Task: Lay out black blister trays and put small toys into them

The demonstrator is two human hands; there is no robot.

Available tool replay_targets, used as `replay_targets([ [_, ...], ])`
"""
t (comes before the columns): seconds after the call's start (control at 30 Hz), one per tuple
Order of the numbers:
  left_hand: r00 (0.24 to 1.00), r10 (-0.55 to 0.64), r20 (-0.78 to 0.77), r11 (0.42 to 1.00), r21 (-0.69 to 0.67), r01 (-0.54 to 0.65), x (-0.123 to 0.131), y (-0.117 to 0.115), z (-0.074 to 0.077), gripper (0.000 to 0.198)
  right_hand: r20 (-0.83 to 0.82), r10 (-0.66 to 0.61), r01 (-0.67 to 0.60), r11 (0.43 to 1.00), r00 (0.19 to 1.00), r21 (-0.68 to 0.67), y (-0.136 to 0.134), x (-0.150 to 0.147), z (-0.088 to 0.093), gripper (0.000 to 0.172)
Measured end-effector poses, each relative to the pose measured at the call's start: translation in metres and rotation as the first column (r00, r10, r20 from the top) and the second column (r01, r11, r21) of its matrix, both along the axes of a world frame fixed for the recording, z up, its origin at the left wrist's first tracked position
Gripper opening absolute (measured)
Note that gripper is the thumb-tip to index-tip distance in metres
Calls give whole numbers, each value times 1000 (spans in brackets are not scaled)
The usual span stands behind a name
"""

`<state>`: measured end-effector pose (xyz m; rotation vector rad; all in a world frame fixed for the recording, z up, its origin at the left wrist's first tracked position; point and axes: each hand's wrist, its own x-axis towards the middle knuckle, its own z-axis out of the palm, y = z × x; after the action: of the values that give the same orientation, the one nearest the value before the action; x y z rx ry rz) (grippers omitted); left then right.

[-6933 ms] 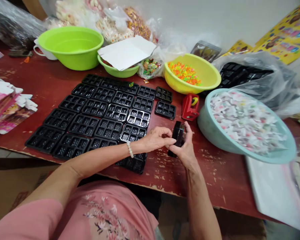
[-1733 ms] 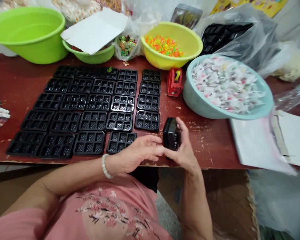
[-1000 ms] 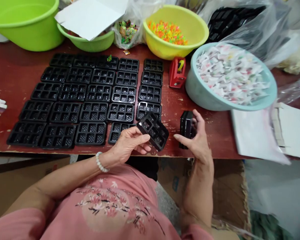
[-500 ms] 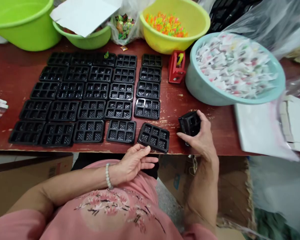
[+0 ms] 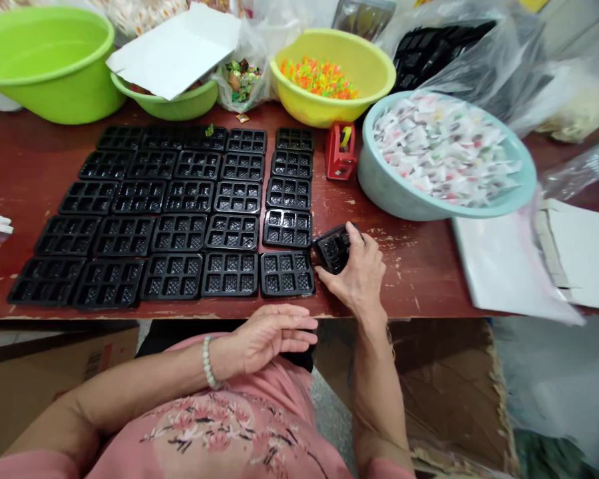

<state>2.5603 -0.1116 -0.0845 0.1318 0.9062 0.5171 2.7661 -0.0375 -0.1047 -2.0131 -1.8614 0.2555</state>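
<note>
Black six-compartment trays lie in rows on the red table (image 5: 414,286). The nearest row ends at the right in a flat tray (image 5: 287,273), lined up with the one beside it. Just right of it, my right hand (image 5: 358,273) grips a small stack of black trays (image 5: 333,249), tilted, thumb in front and fingers over the far side. My left hand (image 5: 273,336) is in front of the table edge, palm turned up and fingers stretched out, holding nothing. A small green wrapped piece (image 5: 209,130) rests on a tray in the back row.
Behind the trays stand a green tub (image 5: 54,83), a green basket under white card (image 5: 180,50), a yellow bowl of orange candies (image 5: 324,112) and a red tape dispenser (image 5: 340,152). A blue basin (image 5: 404,196) of wrapped pieces stands right, near plastic sheets (image 5: 509,266).
The near right tray, slanted before, now lies straight in its row. My left hand has come away from it. My right hand has moved left with the stack.
</note>
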Motion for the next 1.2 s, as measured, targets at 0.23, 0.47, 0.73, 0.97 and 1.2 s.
replay_targets([
  [0.23, 974, 112, -195, 749, 661, 47, 1, 31, 2, 26, -363, 324, -328, 943, 874, 53, -21, -3, 28, 105],
  [0.47, 975, 180, -134, 784, 617, -60, 1, 43, 4, 32, -464, 313, -316, 946, 829, 73, -17, -23, 26, 107],
  [0.73, 932, 186, -312, 649, 751, 122, -16, 55, 6, 25, -376, 431, -411, 901, 820, 137, -3, -39, 17, 108],
  [0.97, 961, 160, -227, 698, 714, 52, -44, 68, 14, 52, -617, 463, -582, 813, 636, 12, 20, -58, 27, 117],
  [1.2, 938, 332, -98, 682, 712, -167, -96, 83, 27, 46, -586, 236, -319, 947, 776, -41, 38, -45, 37, 115],
])
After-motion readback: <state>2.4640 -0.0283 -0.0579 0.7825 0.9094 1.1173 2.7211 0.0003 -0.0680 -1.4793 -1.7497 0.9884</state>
